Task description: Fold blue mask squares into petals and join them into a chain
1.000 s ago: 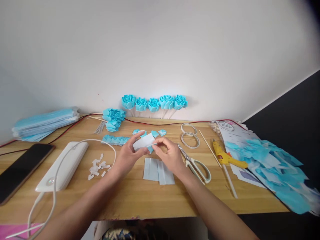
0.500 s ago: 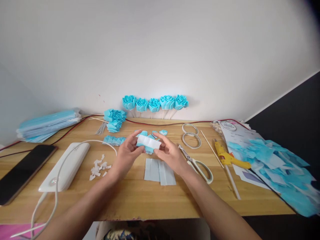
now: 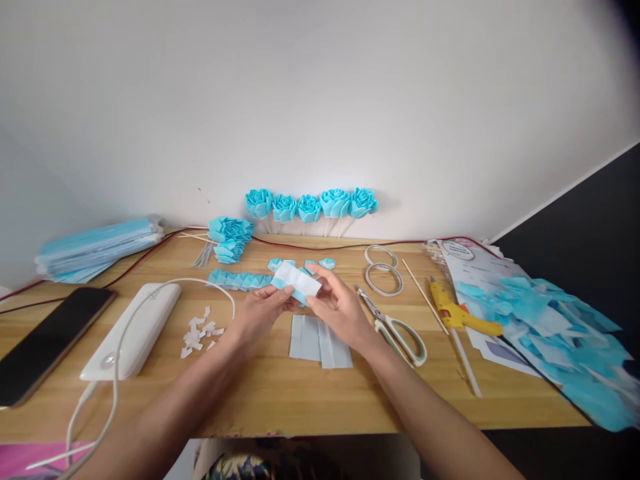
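Between my two hands, above the middle of the table, is a folded piece of blue-and-white mask fabric (image 3: 299,281), white face toward me. My left hand (image 3: 261,310) pinches its left end between thumb and fingers. At the right end, my right hand (image 3: 339,305) grips it the same way. Just behind the hands lie several small folded blue petals (image 3: 327,263) and, to the left, a row of folded blue pieces (image 3: 235,279). Pale flat fabric rectangles (image 3: 320,343) lie on the table below my right hand.
White-handled scissors (image 3: 400,337), tape rolls (image 3: 384,279), a yellow glue gun (image 3: 460,317) and blue scraps (image 3: 555,340) lie right. Leftward are paper bits (image 3: 200,332), a power bank (image 3: 133,330), a phone (image 3: 50,343) and stacked masks (image 3: 100,247). Blue fabric flowers (image 3: 309,208) stand along the wall.
My left hand has moved down and its fingers have drawn in along the fabric's left side. The fabric's left end now tilts upward, and more of the folded row behind shows.
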Tool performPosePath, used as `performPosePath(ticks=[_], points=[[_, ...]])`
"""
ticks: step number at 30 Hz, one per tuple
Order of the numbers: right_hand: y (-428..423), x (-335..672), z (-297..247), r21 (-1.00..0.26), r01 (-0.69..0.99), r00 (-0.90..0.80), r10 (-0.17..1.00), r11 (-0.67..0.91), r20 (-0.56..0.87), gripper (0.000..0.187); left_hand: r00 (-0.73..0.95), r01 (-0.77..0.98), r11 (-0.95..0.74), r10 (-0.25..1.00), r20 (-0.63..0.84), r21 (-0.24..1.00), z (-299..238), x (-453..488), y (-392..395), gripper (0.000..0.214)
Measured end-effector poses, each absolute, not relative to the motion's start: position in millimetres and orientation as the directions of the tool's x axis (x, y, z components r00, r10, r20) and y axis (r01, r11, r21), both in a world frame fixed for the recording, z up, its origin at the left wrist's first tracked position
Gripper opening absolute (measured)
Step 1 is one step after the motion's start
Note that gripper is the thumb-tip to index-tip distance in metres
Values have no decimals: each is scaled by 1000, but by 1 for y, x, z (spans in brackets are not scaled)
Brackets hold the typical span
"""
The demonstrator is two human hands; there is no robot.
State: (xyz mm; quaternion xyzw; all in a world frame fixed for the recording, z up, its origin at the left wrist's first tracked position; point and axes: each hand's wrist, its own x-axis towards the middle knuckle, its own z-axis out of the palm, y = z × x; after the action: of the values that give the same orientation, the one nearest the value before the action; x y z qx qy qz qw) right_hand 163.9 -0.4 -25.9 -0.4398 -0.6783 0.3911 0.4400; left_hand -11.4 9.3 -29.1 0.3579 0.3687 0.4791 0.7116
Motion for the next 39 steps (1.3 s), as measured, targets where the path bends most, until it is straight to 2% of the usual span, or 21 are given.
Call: performPosePath(ticks=[2,4,6,9,14,18,21,25,29,32,36,39], points=[[0,170,-20,-841,333,-207,903,428,377,56,260,-436,291,947,-191,851,-30,-14,11,22],[2,177,-13,-699,434,-224,820,568,527,60,267,-441,294,945,-189,848,-30,-16,11,23],[3,181,-8,-542,505,-307,727,672,615,60,269,-431,294,944,-189,853,-30,-17,10,24],[5,182,-6,-400,523,-434,639,753,635,50,272,-407,295,943,-193,864,-29,-16,8,25],[7,176,-13,-314,511,-525,580,800,623,23,257,-307,267,948,-191,913,-31,-14,8,30],[5,174,-15,-385,483,-490,607,786,625,10,203,-107,168,968,-144,980,-34,-14,9,34],[2,173,-14,-535,445,-408,694,718,593,6,205,-16,108,973,-103,994,-33,-15,8,36],[1,171,-16,-762,346,-307,833,548,460,3,235,42,65,969,-73,997,-30,-16,7,37],[2,169,-20,-899,223,-250,914,376,320,3,246,82,57,966,-75,995,-30,-15,6,37],[2,167,-20,-959,137,-212,953,248,216,7,244,77,57,967,-74,995,-30,-14,6,37],[1,164,-18,-985,35,-190,969,170,160,9,247,80,42,967,-61,996,-31,-13,6,33],[1,162,-19,-992,-63,-215,969,109,120,21,254,55,54,965,-66,997,-33,-12,8,27]])
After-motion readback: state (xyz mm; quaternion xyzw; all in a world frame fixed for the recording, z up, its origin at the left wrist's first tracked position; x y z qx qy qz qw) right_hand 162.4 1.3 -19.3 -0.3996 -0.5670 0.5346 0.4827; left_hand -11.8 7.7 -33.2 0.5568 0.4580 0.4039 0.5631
